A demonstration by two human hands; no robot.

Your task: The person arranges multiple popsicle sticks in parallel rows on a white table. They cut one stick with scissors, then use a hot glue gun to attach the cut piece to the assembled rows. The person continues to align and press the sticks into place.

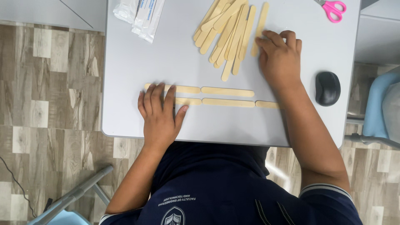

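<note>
1. Left hand [159, 111] flat and spread wide, palm down on the left ends of two rows of wooden sticks [227, 96] laid end to end near the front edge of the grey table [125, 62]; nothing gripped. Could nudge both rows out of line with any sideways slip of the palm.
2. Right hand [280, 56] with fingers curled loosely, tips resting on a single stick [261, 25] at the right edge of the loose pile of sticks [227, 33]; pinched or merely touched, cannot tell. Might drag neighbouring sticks along and scatter the heap.
3. Right forearm lying across the right end of the lower row; likely to sweep the end stick askew or off the front edge when lifted.
4. Gaps between row pieces small; easily opened by a light bump.
5. Pink scissors [332, 8] and black mouse [327, 88] well apart from the rows; white packets [139, 14] at the far left corner; little risk there.
</note>
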